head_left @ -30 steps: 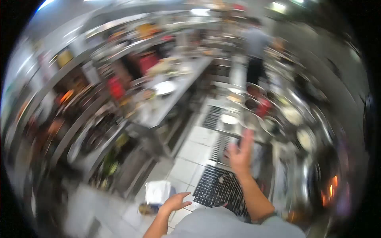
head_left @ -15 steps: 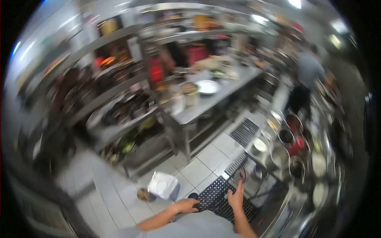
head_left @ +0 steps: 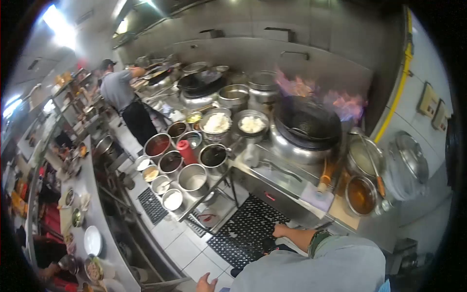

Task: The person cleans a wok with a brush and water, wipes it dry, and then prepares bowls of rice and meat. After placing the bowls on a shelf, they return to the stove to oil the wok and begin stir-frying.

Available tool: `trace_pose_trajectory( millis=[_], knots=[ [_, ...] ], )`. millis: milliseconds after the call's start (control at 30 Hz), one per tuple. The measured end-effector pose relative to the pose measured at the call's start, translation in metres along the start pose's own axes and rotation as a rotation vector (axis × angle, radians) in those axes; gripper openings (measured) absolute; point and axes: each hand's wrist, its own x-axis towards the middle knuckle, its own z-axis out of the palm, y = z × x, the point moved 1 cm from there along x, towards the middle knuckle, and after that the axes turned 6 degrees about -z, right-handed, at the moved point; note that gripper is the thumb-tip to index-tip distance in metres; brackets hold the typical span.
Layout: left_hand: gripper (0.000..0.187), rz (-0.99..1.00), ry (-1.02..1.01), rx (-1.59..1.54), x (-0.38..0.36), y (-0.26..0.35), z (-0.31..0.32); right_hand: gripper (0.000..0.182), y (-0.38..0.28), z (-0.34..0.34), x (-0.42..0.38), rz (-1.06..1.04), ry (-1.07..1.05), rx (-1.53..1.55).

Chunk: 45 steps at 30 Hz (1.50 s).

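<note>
My left hand [head_left: 206, 284] is low at the bottom edge, over the tiled floor, thumb and fingers apart with nothing in them. In front of the stove, my right hand [head_left: 281, 230] hangs above the black perforated mat [head_left: 243, 226]. Its fingers look loosely bent and apart, and no object shows in it. Ahead of it, a black wok [head_left: 306, 121] sits on a burner ring, with flames [head_left: 345, 104] rising behind. An orange-handled tool [head_left: 324, 177] rests at the stove's front edge, beside a folded cloth [head_left: 316, 196].
A cart to the left carries several metal pots and a red squeeze bottle [head_left: 186, 152]. On the right are a pot of brown liquid [head_left: 361, 194] and a ladle [head_left: 372, 163]. A co-worker [head_left: 119, 92] stands farther along the stove. A steel counter [head_left: 104, 209] holds a white plate [head_left: 93, 241].
My view has swung right from the shelves and counter to the stove with the burning wok. My left hand is now at the bottom edge; my right hand is in front of the stove.
</note>
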Motion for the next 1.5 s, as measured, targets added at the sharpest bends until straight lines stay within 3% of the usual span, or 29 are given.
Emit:
trace_pose_trajectory(
  millis=[33,133,233,267,367,467,533,567,600,633,667,700,800,867,967,1067,1167,1267,1333,1400,1467,1500],
  knots=[
    [0.065,-0.006,-0.046,0.032,0.009,-0.006,-0.006,0.048,-0.002,0.001,-0.007,0.067,0.154,0.178],
    [0.067,0.021,-0.139,0.144,0.043,0.005,-0.020,0.047,-0.007,0.009,-0.054,-0.043,0.241,0.260],
    [0.072,0.097,-0.149,0.234,0.078,0.032,-0.029,0.052,-0.025,-0.003,-0.105,0.021,0.054,0.301],
    [0.069,0.143,-0.091,0.220,0.090,0.029,-0.024,0.053,-0.027,-0.002,-0.110,0.011,0.113,0.350],
    [0.063,0.233,0.023,0.159,0.092,0.113,-0.016,0.057,-0.022,0.009,-0.105,-0.104,0.236,0.353],
    [0.063,0.247,-0.083,0.224,0.099,0.154,0.017,0.048,-0.028,-0.068,-0.133,-0.316,0.353,0.666],
    [0.060,0.298,-0.192,0.268,0.092,0.185,0.039,0.038,-0.009,-0.156,-0.186,-0.394,0.629,0.870],
    [0.058,0.315,-0.243,0.283,0.090,0.195,0.049,0.030,0.006,-0.202,-0.226,-0.333,0.710,0.985],
    [0.058,0.352,-0.302,0.263,0.097,0.196,0.061,0.029,0.043,-0.217,-0.229,-0.320,1.109,0.822],
    [0.057,0.395,-0.367,0.245,0.109,0.194,0.075,0.032,0.064,-0.262,-0.275,-0.017,1.061,0.818],
    [0.057,0.442,-0.439,0.230,0.114,0.195,0.085,0.031,0.108,-0.271,-0.285,-0.134,1.395,0.852],
    [0.057,0.436,-0.467,0.246,0.113,0.214,0.084,0.031,0.121,-0.305,-0.338,0.056,1.364,0.807],
    [0.057,0.459,-0.438,0.416,0.128,0.251,0.093,0.032,0.225,-0.289,-0.381,0.408,1.586,0.503],
    [0.056,0.411,-0.444,0.421,0.143,0.279,0.090,0.030,0.269,-0.266,-0.394,0.469,1.698,0.490],
    [0.052,0.278,-0.343,0.410,0.158,0.311,0.080,0.024,0.265,-0.260,-0.385,0.362,1.652,0.842],
    [0.054,0.343,-0.244,0.363,0.174,0.315,0.074,0.022,0.203,-0.301,-0.335,0.147,1.589,0.985],
    [0.060,0.227,-0.298,0.267,0.169,0.318,0.064,0.021,0.125,-0.345,-0.273,-0.196,1.315,1.062],
    [0.060,0.192,-0.252,0.121,0.186,0.236,0.084,0.022,0.043,-0.348,-0.221,-0.478,0.978,0.848],
    [0.059,-0.022,-0.223,0.115,0.177,0.173,0.075,0.024,-0.013,-0.334,-0.204,-0.591,0.778,0.739],
    [0.057,-0.200,-0.223,0.117,0.182,0.070,0.097,0.049,-0.072,-0.336,-0.220,-0.591,0.350,0.573],
    [0.053,-0.353,-0.100,0.247,0.147,-0.021,0.099,0.040,-0.107,-0.312,-0.206,-0.719,0.378,0.472],
    [0.050,-0.543,-0.219,0.271,0.129,-0.052,0.094,0.041,-0.130,-0.313,-0.213,-0.688,0.301,0.457]
  ],
)
